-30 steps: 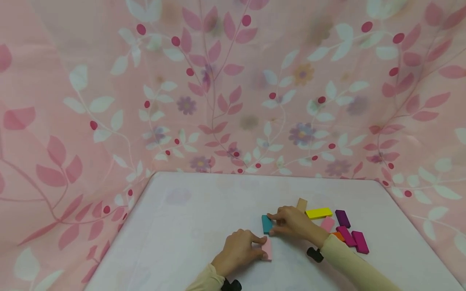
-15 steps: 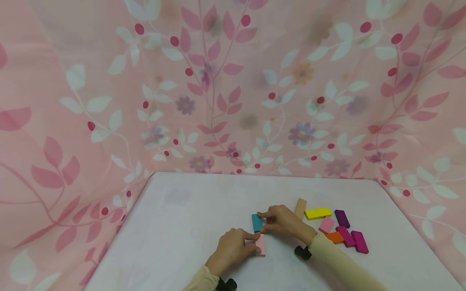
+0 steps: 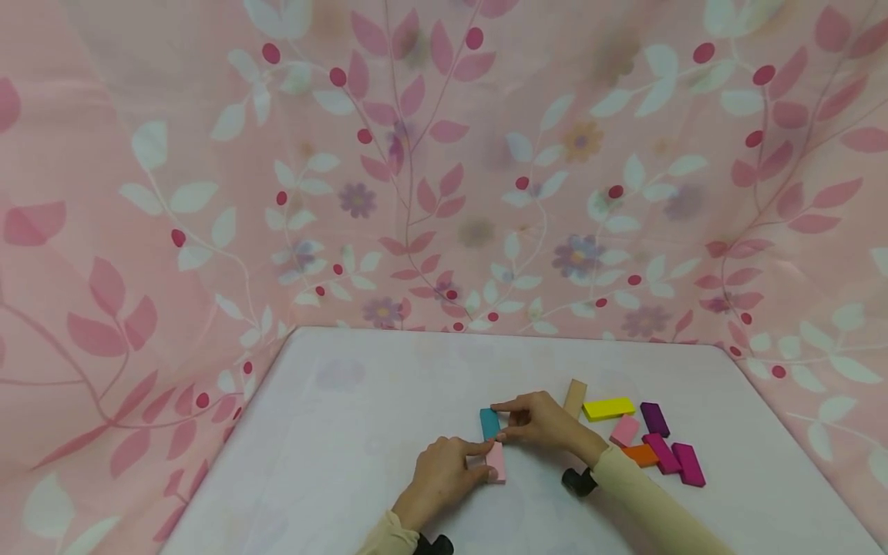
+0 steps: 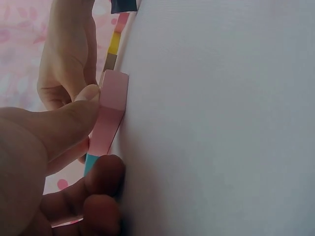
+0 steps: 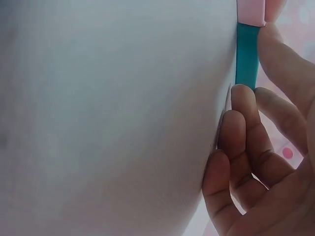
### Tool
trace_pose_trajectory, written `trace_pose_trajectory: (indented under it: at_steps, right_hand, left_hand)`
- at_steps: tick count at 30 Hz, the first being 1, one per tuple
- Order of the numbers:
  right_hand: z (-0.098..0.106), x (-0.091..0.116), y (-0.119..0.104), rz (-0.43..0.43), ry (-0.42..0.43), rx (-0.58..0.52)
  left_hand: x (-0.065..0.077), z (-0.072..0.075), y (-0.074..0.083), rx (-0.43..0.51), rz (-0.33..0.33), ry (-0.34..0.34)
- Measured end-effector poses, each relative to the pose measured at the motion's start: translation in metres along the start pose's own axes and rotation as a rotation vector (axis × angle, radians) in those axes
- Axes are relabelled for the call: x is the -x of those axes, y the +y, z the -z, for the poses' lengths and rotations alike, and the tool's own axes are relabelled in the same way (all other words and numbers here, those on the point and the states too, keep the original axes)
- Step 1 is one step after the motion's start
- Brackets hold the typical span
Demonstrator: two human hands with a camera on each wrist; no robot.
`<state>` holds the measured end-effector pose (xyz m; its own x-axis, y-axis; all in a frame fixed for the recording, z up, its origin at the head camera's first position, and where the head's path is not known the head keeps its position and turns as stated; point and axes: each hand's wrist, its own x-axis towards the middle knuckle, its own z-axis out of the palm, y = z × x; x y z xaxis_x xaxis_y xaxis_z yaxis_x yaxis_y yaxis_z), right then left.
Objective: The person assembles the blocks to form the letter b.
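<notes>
On the white table lies a light pink block [image 3: 497,465], its far end against the near end of a teal block [image 3: 489,423]. My left hand [image 3: 444,472] pinches the pink block between thumb and index finger. With thumb and index finger at its two ends, my right hand [image 3: 543,425] holds the teal block. The right wrist view shows the teal block [image 5: 247,56] meeting the pink block [image 5: 251,12] end to end. In the left wrist view the pink block [image 4: 110,110] fills most of the pinch, and a sliver of teal shows past it.
To the right lie a tan block [image 3: 574,397], a yellow block [image 3: 609,408], a dark purple block [image 3: 654,419], another pink block [image 3: 624,430], an orange block [image 3: 640,456] and two magenta blocks, one of them [image 3: 688,464] outermost. A flowered pink curtain [image 3: 479,231] hangs behind the table.
Both hands have slid their blocks to the left. The pink block has moved away from me up to the teal block, and the gap between them has shut.
</notes>
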<state>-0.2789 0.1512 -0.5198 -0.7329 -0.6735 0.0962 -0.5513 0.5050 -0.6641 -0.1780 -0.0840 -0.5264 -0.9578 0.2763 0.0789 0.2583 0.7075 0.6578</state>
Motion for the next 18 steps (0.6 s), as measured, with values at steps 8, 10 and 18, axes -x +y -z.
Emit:
trace_pose_trajectory:
  at_steps: [8,10,18]
  right_hand:
    - [-0.0007,-0.0015,0.0021,-0.004,0.010,-0.025]
    - [-0.0013,-0.0016,0.0042,-0.001,0.013,-0.023]
    - [-0.0019,0.0002,0.0079,-0.006,0.012,-0.035]
  left_hand:
    - [-0.0027,-0.0017,-0.0075,0.004,-0.008,0.021]
    - [-0.0029,-0.0016,-0.0089,0.010,-0.009,0.025]
    - [0.0004,-0.0033,-0.0073,-0.074,-0.022,0.057]
